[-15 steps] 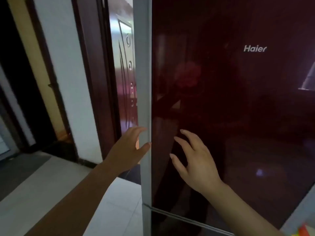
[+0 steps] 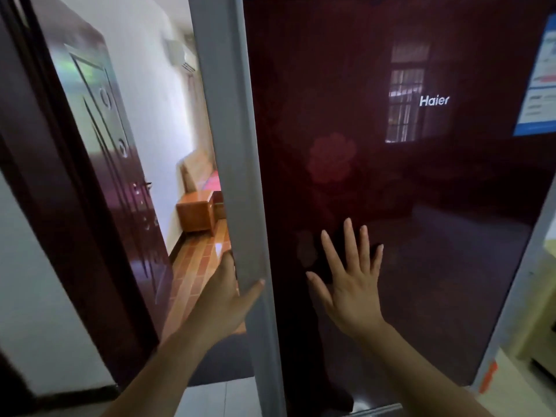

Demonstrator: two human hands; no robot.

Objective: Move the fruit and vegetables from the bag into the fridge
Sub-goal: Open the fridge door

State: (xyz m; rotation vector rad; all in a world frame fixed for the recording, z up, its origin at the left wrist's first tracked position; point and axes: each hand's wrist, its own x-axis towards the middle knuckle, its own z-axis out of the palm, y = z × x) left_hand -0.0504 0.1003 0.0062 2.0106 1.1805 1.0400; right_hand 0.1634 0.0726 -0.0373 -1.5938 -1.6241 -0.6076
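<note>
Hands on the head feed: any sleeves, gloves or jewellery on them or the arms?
The left forearm and right forearm are bare to the frame edge: no sleeves, watch or bracelet. Left hand and right hand wear no gloves. The right shows no rings and plain, unpainted nails. The left's fingers are hidden behind the fridge door edge, so rings there cannot be checked.

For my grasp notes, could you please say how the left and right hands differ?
The left hand curls round the fridge door's grey edge; the right hand lies flat on its red front. Left thumb lies across the edge; right fingers are spread. Both touch the door.
</note>
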